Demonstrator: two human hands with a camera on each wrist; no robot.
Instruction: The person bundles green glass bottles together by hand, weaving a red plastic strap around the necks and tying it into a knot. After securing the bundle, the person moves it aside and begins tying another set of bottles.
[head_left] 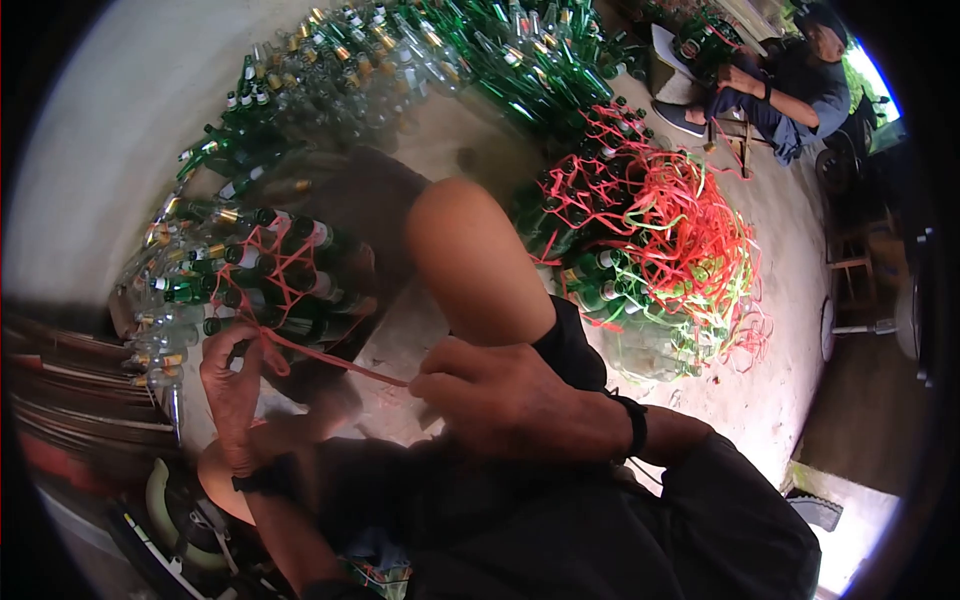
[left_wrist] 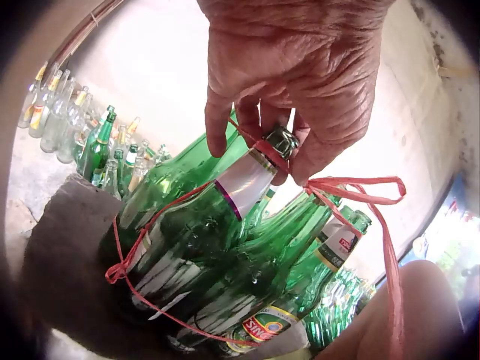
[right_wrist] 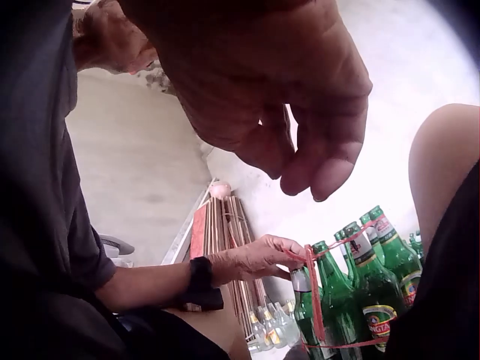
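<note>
**Binding a bundle of bottles.** Your left hand [left_wrist: 300, 75] sits at the top of the bundle of green bottles [left_wrist: 225, 262]. In the head view the bundle lies to the left, just beyond your bare knee [head_left: 470, 250]. The thumb and fingers of that hand pinch the red string [left_wrist: 358, 186] against the capped neck [left_wrist: 280, 139] of the uppermost bottle.

Your right hand [head_left: 490, 395], nearer to you and further right, is clenched on the free run of the same string. The string stretches in a straight line between the two hands. Further turns of it cross the bottle bodies in a loose net.

**Doing this step well, as judged from the views:**
- Treat the left pinch as the anchor and hold it below the cap, so the loop cannot ride off the neck.
- Draw with the right hand along the line of the string, not across it, so the bundle is not tipped.
- Glass is smooth, so check that the lower turns lie on the bottle bodies and not on the tapering shoulders before you tighten.

**Surroundings:** a heap of loose bottles [head_left: 400, 60] lies far off. A tangle of red and green string [head_left: 690, 240] lies over more bottles to the right. A seated person [head_left: 780, 80] is at the far right.
</note>
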